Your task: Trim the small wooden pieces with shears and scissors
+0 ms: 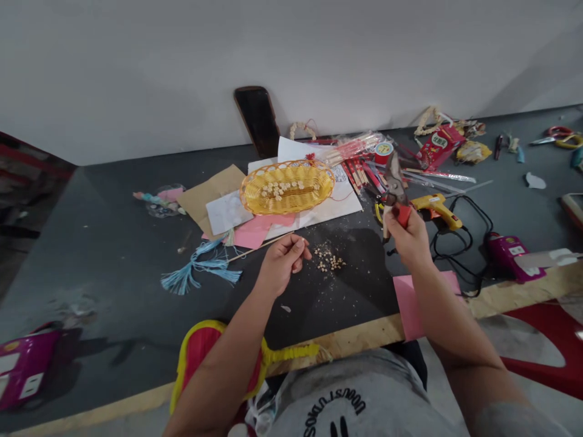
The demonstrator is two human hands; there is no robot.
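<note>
My right hand point(410, 235) is wrapped around the handles of pruning shears point(395, 185), one handle red, with the metal blades pointing away from me. My left hand point(286, 258) is closed in a pinch above the dark table; a tiny pale bit shows at its fingertips, too small to name. Beside it, a thin wooden stick point(255, 249) runs from a light blue tassel point(195, 270) toward the knuckles; whether the hand touches it is unclear. Just right of the left fingers lies a scattered pile of small pale pieces point(330, 261). Similar pieces sit in a yellow woven basket point(248, 200) beyond.
A phone point(259, 118) leans on the wall behind the basket. Wrapped sticks point(355, 149), a red box point(441, 145) and a yellow glue gun point(437, 209) with its black cord crowd the right. Pink paper point(403, 303) overlaps the front edge. A purple box point(30, 367) stands at left.
</note>
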